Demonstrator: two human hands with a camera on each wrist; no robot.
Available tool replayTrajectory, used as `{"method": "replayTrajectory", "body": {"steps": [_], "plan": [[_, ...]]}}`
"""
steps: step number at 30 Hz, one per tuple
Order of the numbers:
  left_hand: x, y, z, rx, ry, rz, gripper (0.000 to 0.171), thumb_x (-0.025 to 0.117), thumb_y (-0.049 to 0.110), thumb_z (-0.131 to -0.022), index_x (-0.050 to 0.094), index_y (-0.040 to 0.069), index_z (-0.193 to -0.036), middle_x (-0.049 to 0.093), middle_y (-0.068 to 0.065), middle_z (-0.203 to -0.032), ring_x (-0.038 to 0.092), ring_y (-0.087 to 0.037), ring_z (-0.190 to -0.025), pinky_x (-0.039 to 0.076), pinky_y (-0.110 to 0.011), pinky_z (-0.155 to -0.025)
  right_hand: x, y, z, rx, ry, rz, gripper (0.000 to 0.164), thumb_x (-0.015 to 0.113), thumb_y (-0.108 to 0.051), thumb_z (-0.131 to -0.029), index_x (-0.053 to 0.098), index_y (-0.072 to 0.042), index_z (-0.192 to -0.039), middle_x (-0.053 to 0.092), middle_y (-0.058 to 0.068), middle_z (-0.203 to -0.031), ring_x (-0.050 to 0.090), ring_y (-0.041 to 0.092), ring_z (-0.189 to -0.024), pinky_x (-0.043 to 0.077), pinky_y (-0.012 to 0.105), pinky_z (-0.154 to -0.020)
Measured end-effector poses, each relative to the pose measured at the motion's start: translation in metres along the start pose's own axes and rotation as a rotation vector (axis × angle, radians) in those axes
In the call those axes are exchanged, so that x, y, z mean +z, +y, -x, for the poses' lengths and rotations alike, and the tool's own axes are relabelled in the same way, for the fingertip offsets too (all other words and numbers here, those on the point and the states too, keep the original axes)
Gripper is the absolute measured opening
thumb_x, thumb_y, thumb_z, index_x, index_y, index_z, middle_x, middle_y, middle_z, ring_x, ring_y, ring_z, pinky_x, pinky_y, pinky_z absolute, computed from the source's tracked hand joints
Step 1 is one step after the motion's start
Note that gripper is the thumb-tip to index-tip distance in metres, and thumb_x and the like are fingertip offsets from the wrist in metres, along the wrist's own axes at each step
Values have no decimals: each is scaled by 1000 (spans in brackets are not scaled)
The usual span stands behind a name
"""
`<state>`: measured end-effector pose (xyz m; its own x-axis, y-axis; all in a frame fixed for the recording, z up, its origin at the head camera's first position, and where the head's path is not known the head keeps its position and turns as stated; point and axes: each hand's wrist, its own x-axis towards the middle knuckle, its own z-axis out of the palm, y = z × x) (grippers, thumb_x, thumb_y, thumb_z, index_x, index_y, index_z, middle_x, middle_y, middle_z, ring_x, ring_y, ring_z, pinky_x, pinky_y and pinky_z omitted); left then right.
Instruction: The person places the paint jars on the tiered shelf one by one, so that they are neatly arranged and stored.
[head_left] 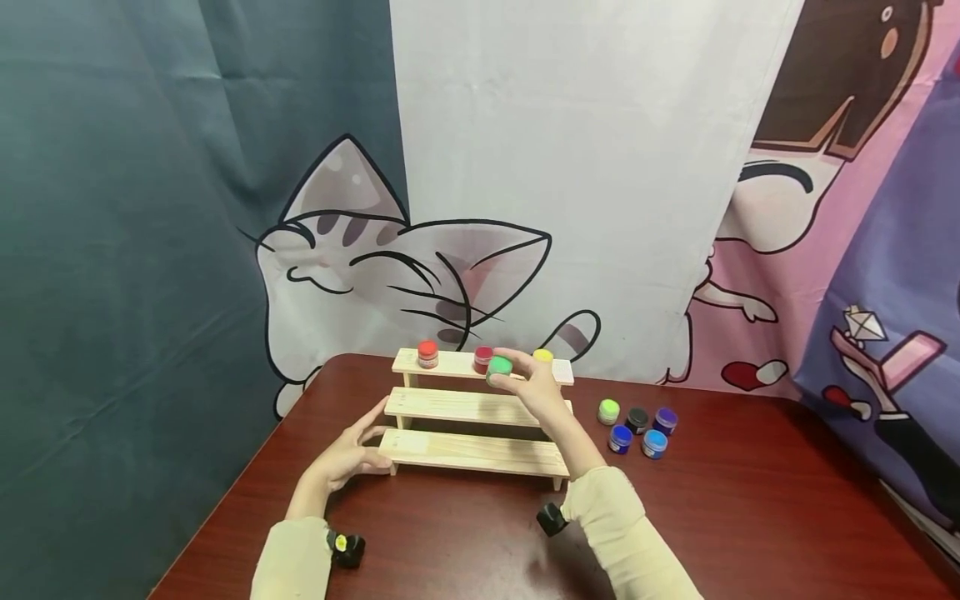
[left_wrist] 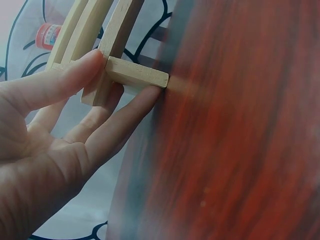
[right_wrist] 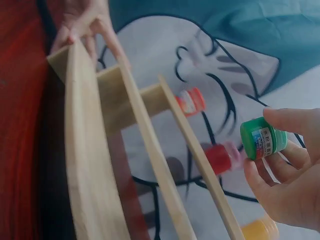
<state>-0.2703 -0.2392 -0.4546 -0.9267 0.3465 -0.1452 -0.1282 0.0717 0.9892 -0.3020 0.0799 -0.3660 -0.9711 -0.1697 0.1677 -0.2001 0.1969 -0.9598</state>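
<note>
A three-tier wooden display rack (head_left: pixel 472 450) stands on the table. My left hand (head_left: pixel 348 450) grips its left end; the left wrist view shows the thumb on the lowest step's end (left_wrist: pixel 122 30) and fingers around the leg. With thumb and fingers my right hand (head_left: pixel 528 383) pinches a green paint jar (right_wrist: pixel 262 139), held up in front of the top tier. On that tier stand a red jar (head_left: pixel 427 354) at the left, a dark red jar (head_left: pixel 483 360) near the middle and a yellow jar (head_left: pixel 543 356) at the right, partly hidden behind my right hand.
Right of the rack several jars stand grouped on the reddish-brown table (head_left: pixel 750 500): light green (head_left: pixel 608 411), black (head_left: pixel 637 420), purple (head_left: pixel 665 420), dark blue (head_left: pixel 620 438) and light blue (head_left: pixel 655 443). A printed cartoon curtain (head_left: pixel 600 167) hangs behind the table.
</note>
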Motion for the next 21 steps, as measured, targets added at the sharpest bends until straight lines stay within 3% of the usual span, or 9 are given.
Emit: {"method": "replayTrajectory", "body": {"steps": [5,10,16,21], "plan": [[1,0,0,-1,-1,5,109,66,-11,-79,2,28,-158,18,-36,-152,66,-22,-84,59,-33,-78,16,0,-2,-19,-50,19,48,72,-10,-86,60,-7,-133,64,13,-129,62,26,-114,52,31,-93],[0,1,0,4,-7,5,108,66,-11,-80,2,28,-158,19,-36,-152,67,-22,-84,59,-33,-79,34,1,-6,-18,-59,30,46,73,-10,-85,63,-6,-129,66,15,-122,62,22,-108,52,34,-94],[0,0,-1,7,-13,2,108,66,-12,-79,2,26,-158,19,-37,-151,67,-22,-85,58,-33,-80,56,7,-15,-18,-104,40,46,74,-11,-84,63,-6,-129,67,16,-118,62,18,-102,51,28,-89],[0,0,0,0,-25,11,109,66,-12,-79,1,25,-158,16,-37,-152,67,-21,-86,58,-32,-80,77,12,-19,-33,-127,63,46,74,-10,-84,63,-4,-129,68,16,-122,62,27,-111,50,29,-91]]}}
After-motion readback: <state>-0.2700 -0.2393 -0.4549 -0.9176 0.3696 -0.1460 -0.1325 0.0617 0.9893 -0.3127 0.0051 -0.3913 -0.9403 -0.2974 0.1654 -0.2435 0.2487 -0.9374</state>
